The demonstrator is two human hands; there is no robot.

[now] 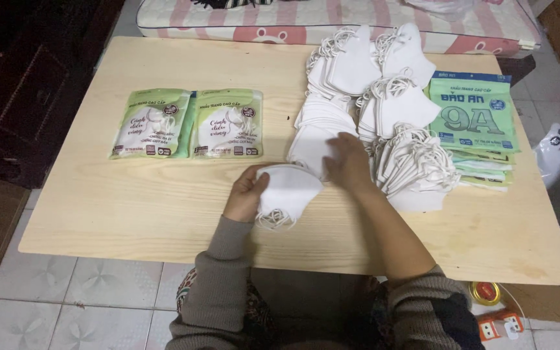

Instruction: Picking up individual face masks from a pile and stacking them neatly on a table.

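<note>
1. Your left hand point(246, 191) grips a folded white face mask point(288, 188) at the tabletop's near centre; the fingers are closed around its left edge, and its ear loops point(273, 220) hang toward 6 o'clock.
2. Your right hand point(348, 165) lies at 2 o'clock from that mask, palm down on a flat stack of white masks point(312, 139); the fingers are spread and loosely open, holding nothing clearly.
3. Heaps of white masks point(384, 84) with tangled loops spread from 12 to 3 o'clock of your right hand.
4. A pile of green printed packets point(478, 120) sits at 3 o'clock, touching the heaps, near the tabletop's right edge.
5. Two filled green-and-white packets point(189, 123) lie side by side at 10 o'clock from your left hand, well apart from it.
6. The pale wooden tabletop point(131, 214) carries everything; a pink-patterned mattress point(293, 19) lies beyond it at 12 o'clock.
</note>
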